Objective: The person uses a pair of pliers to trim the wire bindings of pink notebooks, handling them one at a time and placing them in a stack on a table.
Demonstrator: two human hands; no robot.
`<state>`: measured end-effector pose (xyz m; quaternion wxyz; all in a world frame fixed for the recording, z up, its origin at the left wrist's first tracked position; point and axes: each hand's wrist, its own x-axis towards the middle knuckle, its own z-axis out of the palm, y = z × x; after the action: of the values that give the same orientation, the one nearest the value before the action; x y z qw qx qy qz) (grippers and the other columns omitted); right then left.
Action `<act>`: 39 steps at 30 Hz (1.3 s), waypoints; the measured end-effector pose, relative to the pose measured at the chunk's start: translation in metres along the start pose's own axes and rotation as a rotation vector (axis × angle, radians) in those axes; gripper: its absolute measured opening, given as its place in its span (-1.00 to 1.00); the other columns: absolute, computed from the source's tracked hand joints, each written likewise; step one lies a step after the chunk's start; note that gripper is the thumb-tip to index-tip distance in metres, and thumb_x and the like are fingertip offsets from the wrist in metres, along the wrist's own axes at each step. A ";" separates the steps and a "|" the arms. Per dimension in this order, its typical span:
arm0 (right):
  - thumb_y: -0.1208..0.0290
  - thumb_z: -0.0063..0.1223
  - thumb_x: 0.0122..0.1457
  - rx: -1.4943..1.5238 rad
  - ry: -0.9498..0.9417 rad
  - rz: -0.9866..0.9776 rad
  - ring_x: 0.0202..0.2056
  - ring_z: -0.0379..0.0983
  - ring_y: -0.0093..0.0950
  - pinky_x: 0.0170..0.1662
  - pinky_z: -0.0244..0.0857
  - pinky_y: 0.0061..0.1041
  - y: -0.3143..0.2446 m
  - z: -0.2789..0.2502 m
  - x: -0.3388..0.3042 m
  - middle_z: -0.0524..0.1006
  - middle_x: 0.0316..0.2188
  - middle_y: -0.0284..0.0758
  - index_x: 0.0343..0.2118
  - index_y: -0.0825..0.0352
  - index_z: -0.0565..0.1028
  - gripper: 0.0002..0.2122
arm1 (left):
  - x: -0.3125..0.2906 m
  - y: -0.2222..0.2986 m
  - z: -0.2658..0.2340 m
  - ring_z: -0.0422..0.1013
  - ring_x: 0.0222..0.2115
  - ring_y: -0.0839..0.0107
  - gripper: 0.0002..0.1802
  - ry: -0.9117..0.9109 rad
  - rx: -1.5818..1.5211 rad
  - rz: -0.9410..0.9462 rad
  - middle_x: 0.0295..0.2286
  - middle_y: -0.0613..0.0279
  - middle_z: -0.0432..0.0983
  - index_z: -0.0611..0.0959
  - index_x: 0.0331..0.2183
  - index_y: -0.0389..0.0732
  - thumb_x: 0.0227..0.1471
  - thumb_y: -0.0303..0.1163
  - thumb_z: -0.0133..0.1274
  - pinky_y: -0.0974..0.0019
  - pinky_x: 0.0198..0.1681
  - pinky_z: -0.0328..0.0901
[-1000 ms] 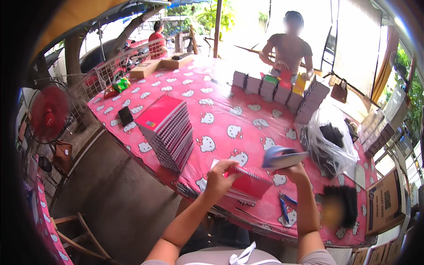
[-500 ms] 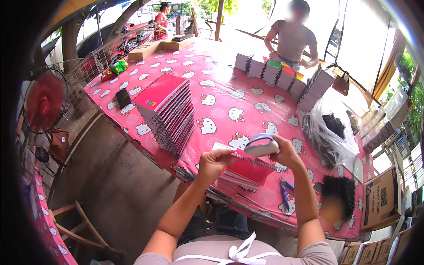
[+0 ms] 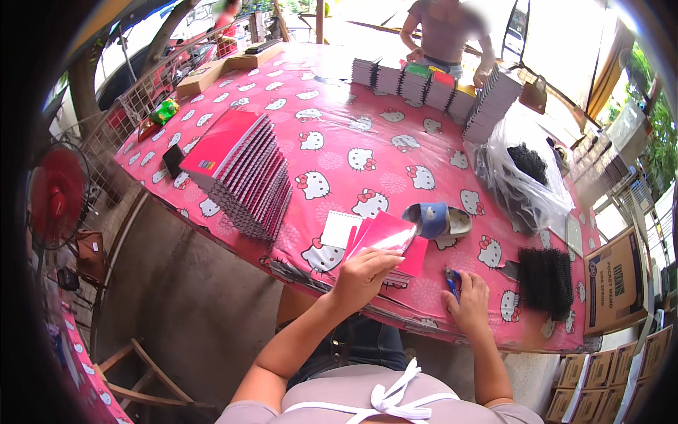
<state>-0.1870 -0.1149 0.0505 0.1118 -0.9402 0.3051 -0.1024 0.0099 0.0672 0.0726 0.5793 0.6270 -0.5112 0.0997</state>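
Note:
My left hand (image 3: 366, 279) is closed on the edge of a pink-red notebook (image 3: 385, 232), which lies over a small pile near the table's front edge. A white punched sheet (image 3: 339, 229) shows to the left of it. My right hand (image 3: 467, 302) has its fingers around the handles of blue-handled pliers (image 3: 452, 280) on the tabletop; part of the tool is hidden under the fingers. Beyond the notebook, a blue slipper (image 3: 438, 220) rests on the cloth, touched by neither hand.
A tall stack of red spiral notebooks (image 3: 244, 173) stands left. Black plastic coils (image 3: 544, 283) lie right, near a clear bag of coils (image 3: 526, 177) and a cardboard box (image 3: 616, 283). Across the pink table (image 3: 332, 159), a person (image 3: 448, 35) stands behind more notebook stacks (image 3: 413, 85).
My right hand has let go of the slipper, now lying on the table, and moved down to the pliers. My left hand has stayed at the notebook, whose cover now lies differently.

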 end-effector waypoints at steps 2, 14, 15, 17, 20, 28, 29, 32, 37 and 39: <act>0.38 0.14 0.04 0.170 0.014 -0.030 -0.06 0.30 -0.14 -0.01 0.19 -0.28 -0.006 -0.003 -0.004 0.40 -0.12 -0.12 -0.06 0.36 0.38 -0.61 | -0.001 0.006 0.012 0.52 -0.28 0.30 -0.76 0.140 -0.093 -0.131 -0.27 0.07 0.57 0.65 -0.36 -0.29 -0.21 -0.66 0.23 0.37 -0.24 0.44; 0.39 0.17 0.03 0.448 0.144 -0.507 -0.28 0.42 -0.26 -0.19 0.32 -0.32 -0.088 -0.036 0.016 0.48 -0.30 -0.22 -0.15 0.36 0.44 -0.68 | -0.017 -0.004 0.007 0.54 -0.35 0.27 -0.79 0.132 -0.114 -0.174 -0.34 0.06 0.58 0.63 -0.38 -0.30 -0.20 -0.63 0.23 0.34 -0.34 0.44; 0.38 0.16 0.06 0.855 -0.156 -0.252 -0.32 0.44 -0.30 -0.22 0.34 -0.38 -0.083 -0.029 0.017 0.49 -0.33 -0.24 -0.16 0.38 0.45 -0.70 | -0.018 -0.006 0.006 0.54 -0.34 0.26 -0.79 0.136 -0.117 -0.177 -0.34 0.06 0.57 0.63 -0.38 -0.30 -0.20 -0.64 0.22 0.33 -0.33 0.44; 0.36 0.14 0.10 1.584 -0.793 0.326 -0.38 0.46 -0.39 -0.27 0.36 -0.49 -0.070 -0.019 0.023 0.51 -0.38 -0.27 -0.19 0.40 0.46 -0.73 | -0.013 -0.009 0.000 0.53 -0.34 0.25 -0.78 0.092 -0.030 0.013 -0.33 0.06 0.57 0.63 -0.37 -0.30 -0.20 -0.65 0.20 0.30 -0.30 0.43; 0.35 0.15 0.10 1.268 -0.474 0.085 -0.38 0.48 -0.38 -0.28 0.35 -0.55 -0.076 -0.029 0.015 0.52 -0.40 -0.24 -0.23 0.42 0.48 -0.74 | -0.006 -0.014 -0.006 0.51 -0.34 0.22 -0.76 0.037 0.025 0.180 -0.33 0.06 0.55 0.61 -0.36 -0.30 -0.20 -0.67 0.18 0.26 -0.26 0.42; 0.41 0.25 -0.10 -0.031 0.371 -0.389 -0.05 0.33 -0.13 0.03 0.17 -0.22 -0.033 -0.032 0.037 0.41 -0.08 -0.10 -0.12 0.36 0.46 -0.59 | 0.032 -0.005 -0.035 0.48 -0.30 0.21 -0.73 0.167 -0.023 0.201 -0.30 0.10 0.52 0.61 -0.32 -0.27 -0.18 -0.67 0.20 0.28 -0.26 0.41; 0.46 0.23 -0.11 0.154 0.457 -0.469 -0.07 0.34 -0.12 0.01 0.19 -0.21 -0.067 -0.046 0.044 0.40 -0.09 -0.09 -0.11 0.35 0.46 -0.58 | 0.037 0.001 -0.037 0.47 -0.29 0.22 -0.73 0.159 -0.004 0.226 -0.29 0.11 0.52 0.61 -0.32 -0.26 -0.18 -0.67 0.20 0.28 -0.25 0.40; 0.62 0.13 -0.14 0.433 0.250 -0.916 -0.13 0.37 -0.15 -0.08 0.26 -0.25 -0.156 -0.062 0.085 0.40 -0.15 -0.10 -0.05 0.35 0.43 -0.53 | 0.035 0.024 -0.062 0.43 -0.26 0.22 -0.74 0.172 0.133 0.164 -0.28 0.12 0.50 0.62 -0.32 -0.25 -0.17 -0.60 0.21 0.26 -0.21 0.37; 0.57 0.01 0.04 1.609 0.082 -0.772 -0.31 0.45 -0.44 -0.24 0.36 -0.47 -0.279 -0.094 0.154 0.49 -0.34 -0.27 -0.17 0.42 0.44 -0.76 | 0.045 0.027 -0.174 0.24 0.02 0.20 -0.53 0.793 0.303 0.032 -0.02 0.06 0.31 0.37 0.03 -0.29 0.10 -0.36 0.02 0.13 0.07 0.13; 0.45 0.05 0.11 1.525 0.018 -0.705 -0.33 0.47 -0.50 -0.30 0.40 -0.49 -0.310 -0.091 0.196 0.49 -0.31 -0.32 -0.20 0.45 0.44 -0.77 | 0.059 -0.032 -0.214 0.19 0.07 0.28 -0.42 0.899 0.227 -0.089 0.06 0.05 0.26 0.29 0.10 -0.29 0.17 -0.11 -0.15 0.19 0.14 0.04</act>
<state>0.1155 -0.0007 0.2461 0.6758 -0.6464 -0.1585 -0.3169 0.1608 0.2075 0.1613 0.6750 0.6023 -0.1679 0.3918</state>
